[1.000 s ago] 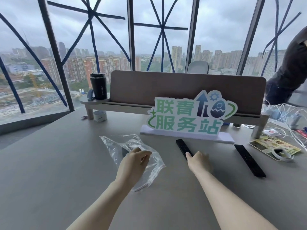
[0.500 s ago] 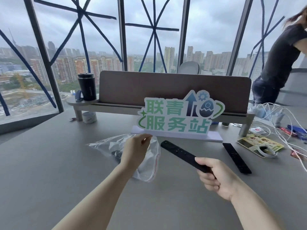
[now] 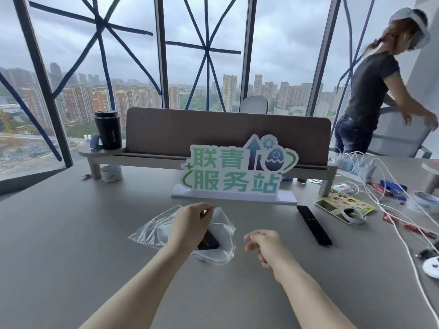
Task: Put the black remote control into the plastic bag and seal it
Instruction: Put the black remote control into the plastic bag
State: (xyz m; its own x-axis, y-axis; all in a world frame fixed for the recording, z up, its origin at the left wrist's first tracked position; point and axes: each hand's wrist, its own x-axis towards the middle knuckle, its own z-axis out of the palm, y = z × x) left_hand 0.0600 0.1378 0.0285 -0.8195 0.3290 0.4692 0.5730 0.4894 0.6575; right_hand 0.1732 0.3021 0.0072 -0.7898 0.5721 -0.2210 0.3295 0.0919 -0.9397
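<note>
A clear plastic bag (image 3: 154, 230) lies on the grey table, its mouth facing right. My left hand (image 3: 190, 224) pinches the upper edge of the mouth and holds it up. A black remote control (image 3: 210, 242) sits inside the bag, its end showing just below my left hand; the rest is hidden behind the hand. My right hand (image 3: 266, 245) hovers to the right of the bag's mouth with fingers loosely curled and nothing in it. A second black remote (image 3: 313, 224) lies on the table further right.
A green and white sign (image 3: 237, 169) stands behind the bag before a brown desk divider (image 3: 225, 131). Black tumbler (image 3: 108, 132) at back left, tape roll (image 3: 111, 173) under the shelf. White cables (image 3: 392, 210), a leaflet and small items at right. A person stands at far right.
My right hand has put the remote it held into the bag, let go of it and drawn back to the right. My left hand still holds the bag's mouth up.
</note>
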